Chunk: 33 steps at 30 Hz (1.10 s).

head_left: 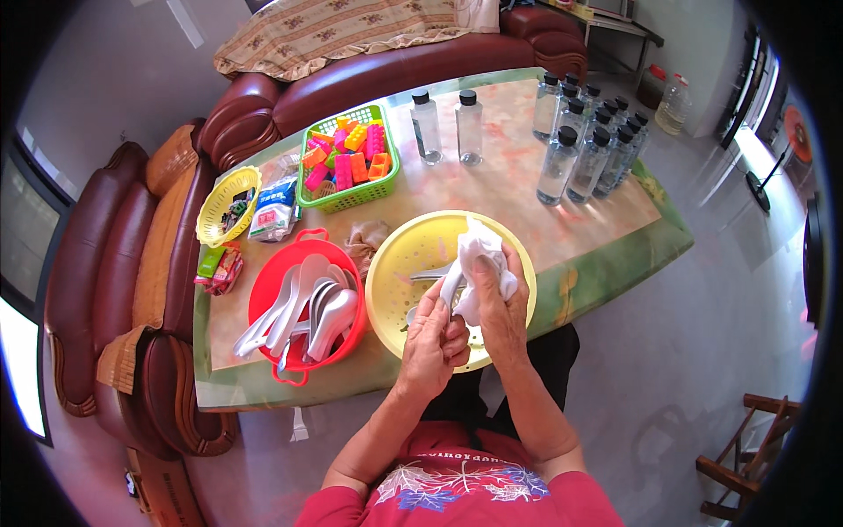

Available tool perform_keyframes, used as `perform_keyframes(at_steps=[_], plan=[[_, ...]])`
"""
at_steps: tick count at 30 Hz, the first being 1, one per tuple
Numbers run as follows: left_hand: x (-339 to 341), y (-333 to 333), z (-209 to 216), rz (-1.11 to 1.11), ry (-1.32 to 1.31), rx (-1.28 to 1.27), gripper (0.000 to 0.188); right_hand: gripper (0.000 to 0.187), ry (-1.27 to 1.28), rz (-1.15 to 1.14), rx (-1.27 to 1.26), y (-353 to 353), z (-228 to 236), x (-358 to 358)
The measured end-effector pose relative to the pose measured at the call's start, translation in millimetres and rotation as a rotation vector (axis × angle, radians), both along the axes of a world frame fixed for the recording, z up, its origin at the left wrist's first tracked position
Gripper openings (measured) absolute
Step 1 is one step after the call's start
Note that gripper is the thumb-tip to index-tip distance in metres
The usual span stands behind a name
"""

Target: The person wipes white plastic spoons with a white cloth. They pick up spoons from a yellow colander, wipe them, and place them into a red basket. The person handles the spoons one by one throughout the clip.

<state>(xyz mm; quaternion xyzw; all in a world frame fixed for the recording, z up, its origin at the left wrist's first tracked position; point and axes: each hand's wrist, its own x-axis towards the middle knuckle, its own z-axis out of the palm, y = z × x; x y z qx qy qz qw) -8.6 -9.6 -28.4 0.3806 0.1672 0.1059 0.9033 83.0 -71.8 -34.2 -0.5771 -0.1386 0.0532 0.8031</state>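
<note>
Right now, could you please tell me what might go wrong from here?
What looks like a spoon, held in the left hand against the white cloth in the right hand, could slip, perhaps into the yellow basin below. The piled spoons might slide out of the red basin if bumped, since some stick out over its rim.

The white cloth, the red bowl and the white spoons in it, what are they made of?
The white cloth looks like soft, dull fabric, since it crumples into folds, though it could be paper. The red bowl seems to be smooth plastic: bright red, with matching handles. The white spoons look smooth and a bit shiny, maybe plastic or ceramic; I can't tell which.
</note>
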Motion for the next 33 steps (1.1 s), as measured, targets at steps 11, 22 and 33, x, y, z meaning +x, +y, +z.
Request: perform_keyframes(at_steps=[11,22,33], plan=[[-1,4,-11,0.115,-0.001,-0.048,0.031,0.035,-0.594,-0.021,-0.499,-1,-19,-7],[-8,10,-10,-0.020,0.139,-0.066,0.027,0.034,-0.257,0.252,-0.212,-22,-4,-11],[-8,-4,-10,0.031,0.182,-0.030,0.029,0.047,-0.641,-0.163,-0.525,2,-20,-20]])
